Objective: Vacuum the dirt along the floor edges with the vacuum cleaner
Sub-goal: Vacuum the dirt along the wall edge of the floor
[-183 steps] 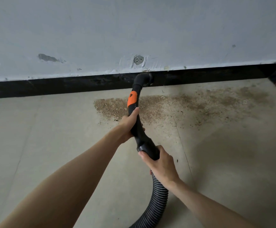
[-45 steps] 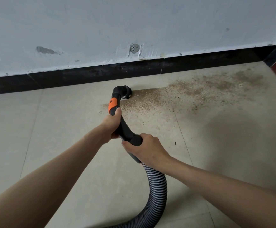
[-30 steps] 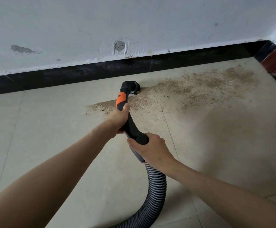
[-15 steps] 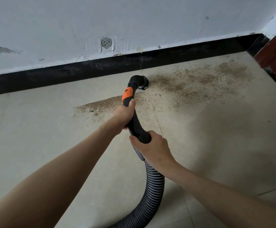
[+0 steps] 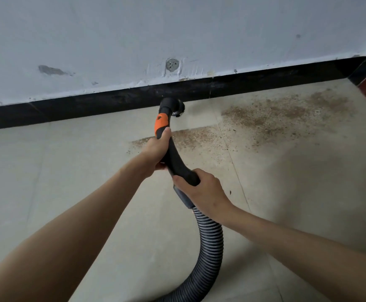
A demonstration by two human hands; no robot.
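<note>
Left hand and right hand both clamp the black curved plastic vacuum wand, its nozzle against the black baseboard beside brown dirt.

Black vacuum cleaner wand with orange band, nozzle at the far black skirting, ribbed grey hose curving near, brown dirt spread right of nozzle
</note>
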